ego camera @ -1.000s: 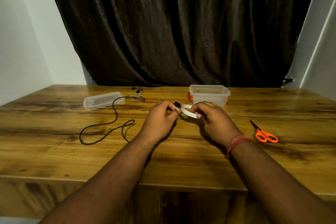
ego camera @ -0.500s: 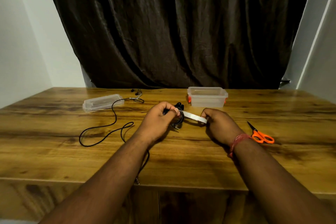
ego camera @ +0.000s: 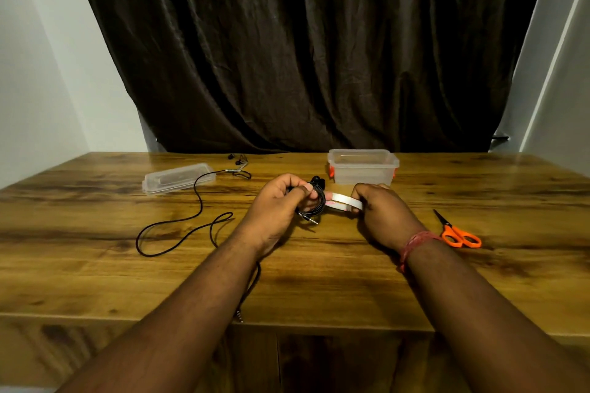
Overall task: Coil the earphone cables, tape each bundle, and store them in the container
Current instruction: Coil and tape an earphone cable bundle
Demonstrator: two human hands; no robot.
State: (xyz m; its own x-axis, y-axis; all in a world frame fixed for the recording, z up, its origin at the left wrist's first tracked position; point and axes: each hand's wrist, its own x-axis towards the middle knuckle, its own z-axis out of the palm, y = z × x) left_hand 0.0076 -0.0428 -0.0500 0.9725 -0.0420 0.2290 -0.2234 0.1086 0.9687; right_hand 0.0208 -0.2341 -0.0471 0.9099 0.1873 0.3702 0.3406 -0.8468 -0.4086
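I am at the taping step for 1 bundle: my left hand (ego camera: 281, 201) has its fingers and thumb curled round the coiled earphone (ego camera: 314, 201), holding it just above the table (ego camera: 319, 281) in front of the container (ego camera: 362, 166), and my right hand (ego camera: 381, 210) pinches the far end of a white strip of tape (ego camera: 344, 202) that runs taut from the coil to its fingers. The strip's near end seems to meet the black loops, though I cannot tell how firmly it sticks. As I judge it, the next move calls for carrying the strip round the loops while the left hand keeps them squeezed together, then pressing the end down on itself; if that grip loosens, the coil could spring open. The bundle looks small and tight, several thin black loops, with the metal plug poking out below and the dark earbuds showing above the knuckles. A second earphone (ego camera: 191, 217) lies uncoiled on the table to the left, its cable wandering from the buds near the curtain down to a plug at the near edge, so I reckon 1 more coil is yet to be made. The container stands open with nothing I can see inside, its lid (ego camera: 177, 177) flat to the left. Orange scissors (ego camera: 459, 234) lie to the right of my right wrist.
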